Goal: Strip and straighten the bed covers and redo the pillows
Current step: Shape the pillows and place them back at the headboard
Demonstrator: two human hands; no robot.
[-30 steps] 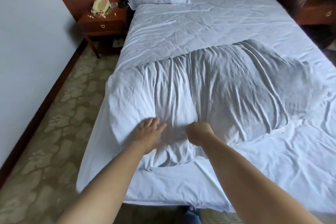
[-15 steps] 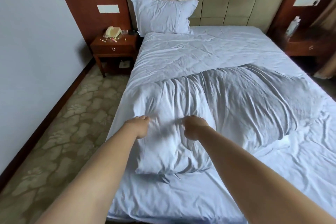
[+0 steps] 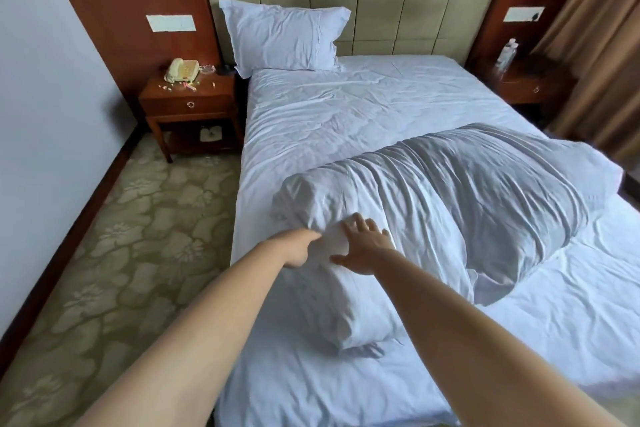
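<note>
Head view: left hand (image 3: 299, 251) pinches duvet (image 3: 433, 218) bunched across mid-bed near left edge, right hand (image 3: 363, 246) spread flat on it, fingers open; one-handed grip may slip and duvet slide off that edge, pillow (image 3: 280, 38) at headboard

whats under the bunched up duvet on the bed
The bunched duvet lies on the white sheet, which shows all round it. The left hand grips its near corner; the right hand rests open on top. Anything beneath the folds is covered.
</note>
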